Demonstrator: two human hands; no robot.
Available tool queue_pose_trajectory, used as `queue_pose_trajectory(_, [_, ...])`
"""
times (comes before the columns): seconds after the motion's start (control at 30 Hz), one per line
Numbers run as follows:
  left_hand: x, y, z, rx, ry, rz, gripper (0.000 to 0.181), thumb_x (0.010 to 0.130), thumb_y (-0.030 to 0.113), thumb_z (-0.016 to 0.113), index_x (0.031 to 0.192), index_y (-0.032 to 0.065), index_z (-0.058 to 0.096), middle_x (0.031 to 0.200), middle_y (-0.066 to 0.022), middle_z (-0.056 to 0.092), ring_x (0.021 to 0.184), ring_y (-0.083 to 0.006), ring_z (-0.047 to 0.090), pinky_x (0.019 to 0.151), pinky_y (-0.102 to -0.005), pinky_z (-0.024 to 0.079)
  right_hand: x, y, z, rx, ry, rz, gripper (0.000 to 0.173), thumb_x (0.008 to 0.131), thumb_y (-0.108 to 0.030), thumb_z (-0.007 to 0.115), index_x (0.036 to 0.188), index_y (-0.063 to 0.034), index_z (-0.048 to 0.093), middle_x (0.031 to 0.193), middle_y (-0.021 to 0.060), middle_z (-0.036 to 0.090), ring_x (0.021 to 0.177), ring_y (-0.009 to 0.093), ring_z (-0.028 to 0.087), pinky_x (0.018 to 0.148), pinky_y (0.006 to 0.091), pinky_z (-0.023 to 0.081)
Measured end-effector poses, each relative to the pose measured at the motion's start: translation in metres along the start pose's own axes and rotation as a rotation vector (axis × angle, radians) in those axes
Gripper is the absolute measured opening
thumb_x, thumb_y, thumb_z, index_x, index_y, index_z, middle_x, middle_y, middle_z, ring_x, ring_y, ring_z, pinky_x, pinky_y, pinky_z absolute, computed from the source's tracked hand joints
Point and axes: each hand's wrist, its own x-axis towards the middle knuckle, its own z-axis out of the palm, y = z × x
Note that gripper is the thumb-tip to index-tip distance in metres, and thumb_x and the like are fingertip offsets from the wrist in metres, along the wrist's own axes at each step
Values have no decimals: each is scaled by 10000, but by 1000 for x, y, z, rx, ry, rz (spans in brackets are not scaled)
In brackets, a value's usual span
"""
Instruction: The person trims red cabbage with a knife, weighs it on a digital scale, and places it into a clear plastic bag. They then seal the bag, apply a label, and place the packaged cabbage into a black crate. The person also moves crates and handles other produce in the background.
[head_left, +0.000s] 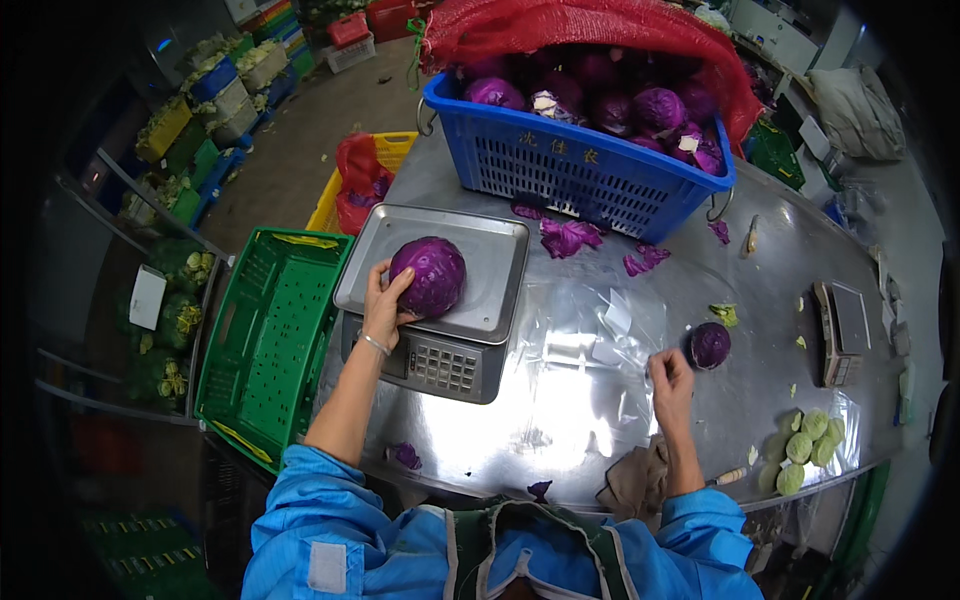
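My left hand grips a red cabbage by its left side, at the steel pan of a digital scale. Whether the cabbage's weight rests on the pan cannot be told. Thumb and fingers of my right hand are pinched together by the right edge of clear plastic bags lying flat on the steel table. A pinch of plastic between those fingertips cannot be made out. Just right of that hand sits a smaller red cabbage.
Across the table stands a blue crate of red cabbages under red mesh. A green crate adjoins the scale's left side. Rightward are a second scale, small green cabbages and a knife. A brown cloth lies at the near edge.
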Motion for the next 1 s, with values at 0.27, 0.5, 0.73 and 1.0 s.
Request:
queue_pose_trajectory(0.27, [-98,41,19,736,-274,1099,596,770,309,669,1263,59,446,1317,-149,425,1206,-286,421,1024,-416,295,-5,-74,40,516,-11,71,176,908,-152,541,800,-16,508,676,65,554,529,135,563,488,245,465])
queue_pose_trajectory(0.5, [-160,-6,56,957,-503,1176,629,663,277,752,1230,149,512,1023,-46,598,1077,-220,525,1045,-553,168,-28,-126,79,616,-242,250,163,899,-149,520,799,-25,484,686,84,548,527,183,590,487,297,510])
queue_pose_trajectory(0.73, [-163,22,33,-5,-923,196,126,911,177,509,905,54,536,922,-88,644,915,-201,602,953,-388,398,-18,-160,54,125,-520,-258,721,761,-436,664,1287,-25,390,1286,109,440,1226,222,391,1004,348,283])
queue_pose_trajectory(1.0, [-167,3,24,-575,-888,-216,229,968,292,380,964,76,458,558,-52,525,464,-124,524,503,-278,485,-42,-99,96,512,-1198,300,766,773,-475,643,1300,29,411,947,95,604,932,189,554,842,324,397])
